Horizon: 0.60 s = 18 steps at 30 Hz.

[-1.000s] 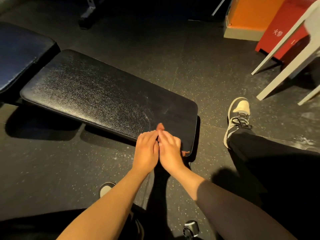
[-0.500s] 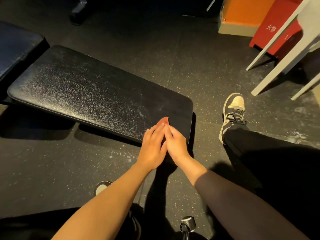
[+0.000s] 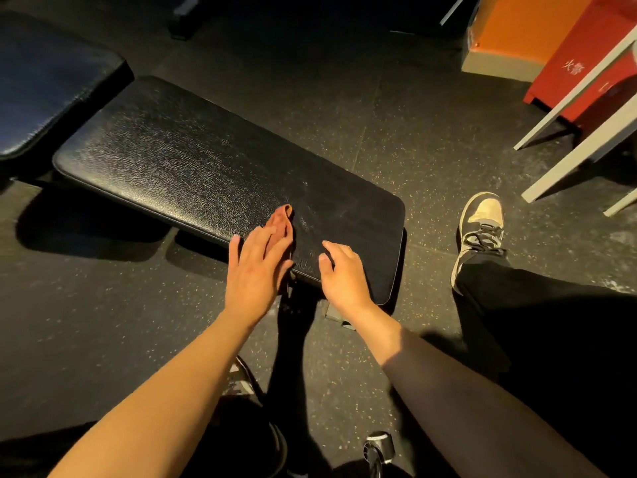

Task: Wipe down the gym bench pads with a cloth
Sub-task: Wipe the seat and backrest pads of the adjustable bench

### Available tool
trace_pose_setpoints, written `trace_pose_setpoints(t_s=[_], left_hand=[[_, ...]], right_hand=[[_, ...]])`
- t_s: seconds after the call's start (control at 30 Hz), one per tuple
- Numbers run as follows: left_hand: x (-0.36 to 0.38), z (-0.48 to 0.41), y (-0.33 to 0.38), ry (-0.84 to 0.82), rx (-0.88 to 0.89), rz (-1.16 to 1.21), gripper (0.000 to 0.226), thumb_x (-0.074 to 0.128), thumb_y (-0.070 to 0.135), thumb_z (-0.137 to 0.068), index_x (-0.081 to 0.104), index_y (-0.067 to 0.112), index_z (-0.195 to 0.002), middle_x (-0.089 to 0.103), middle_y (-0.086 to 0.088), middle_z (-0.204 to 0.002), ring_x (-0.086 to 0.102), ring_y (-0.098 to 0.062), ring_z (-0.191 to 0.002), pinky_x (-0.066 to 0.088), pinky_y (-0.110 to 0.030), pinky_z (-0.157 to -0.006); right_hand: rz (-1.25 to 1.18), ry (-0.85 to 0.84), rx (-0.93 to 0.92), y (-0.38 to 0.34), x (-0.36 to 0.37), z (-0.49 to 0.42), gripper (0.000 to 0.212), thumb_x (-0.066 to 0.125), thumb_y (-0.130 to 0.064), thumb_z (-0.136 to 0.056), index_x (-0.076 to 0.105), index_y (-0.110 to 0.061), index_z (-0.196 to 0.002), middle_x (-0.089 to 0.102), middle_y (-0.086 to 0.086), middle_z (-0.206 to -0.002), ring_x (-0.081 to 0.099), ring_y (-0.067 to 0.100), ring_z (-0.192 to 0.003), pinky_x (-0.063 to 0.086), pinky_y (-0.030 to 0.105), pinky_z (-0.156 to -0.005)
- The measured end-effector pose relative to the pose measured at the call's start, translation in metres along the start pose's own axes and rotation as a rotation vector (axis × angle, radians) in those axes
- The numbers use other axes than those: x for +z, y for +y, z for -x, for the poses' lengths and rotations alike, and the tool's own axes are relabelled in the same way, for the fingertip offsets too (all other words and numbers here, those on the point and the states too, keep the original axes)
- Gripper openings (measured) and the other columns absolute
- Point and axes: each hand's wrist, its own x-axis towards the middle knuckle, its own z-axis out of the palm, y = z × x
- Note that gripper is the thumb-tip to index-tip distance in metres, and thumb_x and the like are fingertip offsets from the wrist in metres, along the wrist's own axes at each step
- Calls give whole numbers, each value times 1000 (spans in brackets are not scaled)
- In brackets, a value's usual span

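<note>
A black textured bench pad (image 3: 193,167) runs from upper left to lower right, low over the floor. A small reddish-brown cloth (image 3: 281,219) lies on its near edge. My left hand (image 3: 256,267) lies flat on the cloth with straight fingers, and only the cloth's far tip shows. My right hand (image 3: 344,274) rests on the pad's near right corner, fingers loosely bent, holding nothing. A second dark pad (image 3: 44,77) sits at the far left.
Speckled black rubber floor (image 3: 396,125) surrounds the bench. My right leg and sneaker (image 3: 481,225) are to the right. White frame legs (image 3: 579,153), a red box (image 3: 593,60) and an orange box (image 3: 517,32) stand at the upper right. A metal fitting (image 3: 377,450) shows below.
My hands were side by side on the cloth; now they have parted. The right hand moved right onto the bare pad, the left stayed on the cloth.
</note>
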Motion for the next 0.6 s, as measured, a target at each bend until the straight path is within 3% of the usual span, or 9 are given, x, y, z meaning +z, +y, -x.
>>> trace_pose_setpoints(t_s=[0.13,0.27,0.33,0.43,0.5,0.6], left_hand=[[7,-7,17,10,-51,178,43,54,22,-101,52,10,-141,46,-15,-144,46,-33,-128,39,-49,-103],[23,-4,70,-117,51,363,42,42,19,-107,40,20,-148,54,-3,-142,49,-23,-130,40,-42,-110],[37,11,76,-138,85,292,54,52,12,-101,37,22,-152,48,-4,-147,43,-22,-135,31,-42,-116],[35,13,49,-103,181,115,62,60,10,-91,43,27,-149,43,0,-149,43,-20,-135,21,-46,-120],[20,9,25,-56,148,95,59,59,8,-89,49,25,-145,42,1,-151,44,-21,-132,24,-50,-118],[2,4,-12,0,10,27,58,65,7,-86,53,20,-141,46,-10,-146,45,-33,-134,29,-55,-111]], right_hand=[[-22,20,43,2,-2,1,41,39,-27,-106,51,-15,-143,49,2,-145,41,19,-135,29,31,-114],[-130,109,175,11,-11,3,38,40,-24,-105,56,-16,-139,55,5,-139,48,17,-130,30,21,-105],[-114,109,173,12,-11,5,38,40,-24,-105,55,-16,-139,55,6,-139,48,17,-130,29,18,-104],[-51,101,146,7,-7,4,39,40,-25,-106,53,-15,-141,53,8,-141,46,23,-132,31,31,-114],[-27,76,119,2,-2,4,40,40,-28,-106,53,-16,-142,51,6,-143,43,24,-134,32,39,-115],[10,59,76,1,3,6,39,41,-29,-105,55,-17,-140,52,3,-141,41,22,-133,33,39,-114]])
